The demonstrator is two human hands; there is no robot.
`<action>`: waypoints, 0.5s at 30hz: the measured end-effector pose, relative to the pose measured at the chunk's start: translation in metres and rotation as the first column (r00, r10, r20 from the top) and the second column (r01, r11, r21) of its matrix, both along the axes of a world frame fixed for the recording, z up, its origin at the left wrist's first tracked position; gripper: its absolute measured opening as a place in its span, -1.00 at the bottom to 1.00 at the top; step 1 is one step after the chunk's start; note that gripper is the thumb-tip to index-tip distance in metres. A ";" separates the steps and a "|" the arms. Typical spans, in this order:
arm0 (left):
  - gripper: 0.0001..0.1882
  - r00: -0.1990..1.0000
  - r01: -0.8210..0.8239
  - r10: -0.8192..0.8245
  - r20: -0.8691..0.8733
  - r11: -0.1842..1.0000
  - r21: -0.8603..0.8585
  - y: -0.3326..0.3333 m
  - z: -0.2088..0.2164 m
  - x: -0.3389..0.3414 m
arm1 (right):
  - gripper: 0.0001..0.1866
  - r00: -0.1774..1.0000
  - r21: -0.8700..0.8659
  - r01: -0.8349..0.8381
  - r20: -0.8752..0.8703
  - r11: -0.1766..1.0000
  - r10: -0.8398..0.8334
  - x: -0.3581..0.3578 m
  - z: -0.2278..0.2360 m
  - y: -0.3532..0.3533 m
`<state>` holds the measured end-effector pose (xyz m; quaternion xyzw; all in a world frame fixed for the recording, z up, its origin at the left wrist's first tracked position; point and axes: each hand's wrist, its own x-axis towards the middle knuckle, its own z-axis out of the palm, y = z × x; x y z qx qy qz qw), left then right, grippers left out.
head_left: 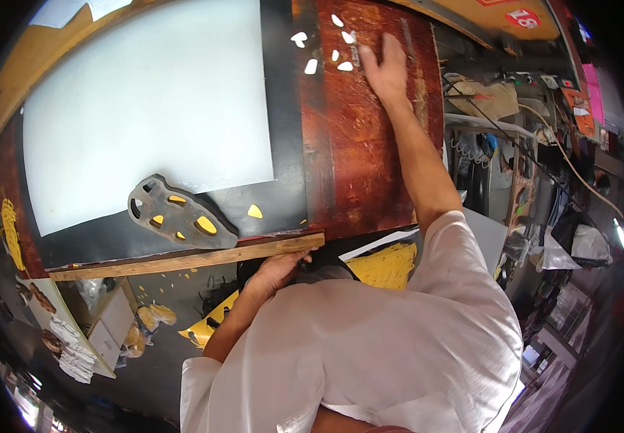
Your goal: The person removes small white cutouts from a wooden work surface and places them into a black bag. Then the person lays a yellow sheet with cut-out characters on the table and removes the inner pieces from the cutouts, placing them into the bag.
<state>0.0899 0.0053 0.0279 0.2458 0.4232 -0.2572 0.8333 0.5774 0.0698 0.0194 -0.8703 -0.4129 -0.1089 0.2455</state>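
Observation:
My right hand [386,72] reaches far forward over the red-brown board [355,159], thumb and fingers apart, with nothing seen in it. Just left of it lie several small white cut pieces [345,66]. My left hand [281,270] is low at the near edge, beside the end of a wooden strip [189,260]. Its fingers are curled, and what they hold, if anything, is hidden. A grey sole-shaped cutting die [171,216] with yellow showing in its holes rests partly on a large white sheet [146,108] and partly on a black mat [283,130].
A small yellow piece [255,211] lies on the mat. Yellow perforated sheets [387,265] are below the near edge. A box-like cabinet [107,332] stands lower left, with stacked white pieces [76,361] beside it. Cluttered shelves [485,155] line the right.

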 end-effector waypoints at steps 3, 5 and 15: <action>-0.60 0.984 0.099 -0.118 0.132 0.985 0.138 0.007 0.000 0.001 | -0.12 0.972 0.132 -0.205 -0.090 0.970 0.217 -0.012 0.001 0.062; -0.58 0.942 0.248 -0.301 0.150 0.923 0.293 0.012 -0.001 0.002 | -0.32 0.964 -0.030 -0.257 0.066 0.966 0.258 -0.024 0.013 0.084; -0.74 0.979 0.072 -0.108 0.172 0.977 0.203 0.010 0.005 0.005 | -0.71 0.776 0.037 -0.630 0.008 0.776 0.630 -0.067 0.010 0.026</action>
